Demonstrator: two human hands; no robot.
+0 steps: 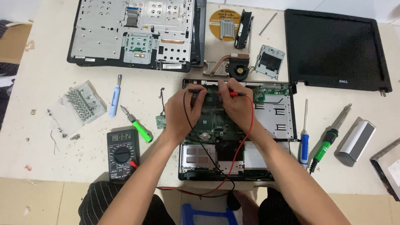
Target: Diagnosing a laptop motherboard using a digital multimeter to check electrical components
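Note:
An opened laptop base [275,112] with its green motherboard [216,125] exposed lies in front of me. My left hand [185,110] grips a black test probe [196,90], its tip over the board's upper edge. My right hand [235,104] holds a red test probe [235,94], pointing left toward the same area. Black and red leads run from the probes down off the table edge and round to a black digital multimeter [122,153] at the lower left.
A bare laptop chassis [133,33] lies top left, a dark screen panel [335,48] top right. Around the base: a fan with heat pipe [233,66], yellow disc [223,18], metal bracket [270,61], blue screwdrivers [114,98] [304,146], green screwdriver [139,127], soldering iron [329,139], screw tray [81,104].

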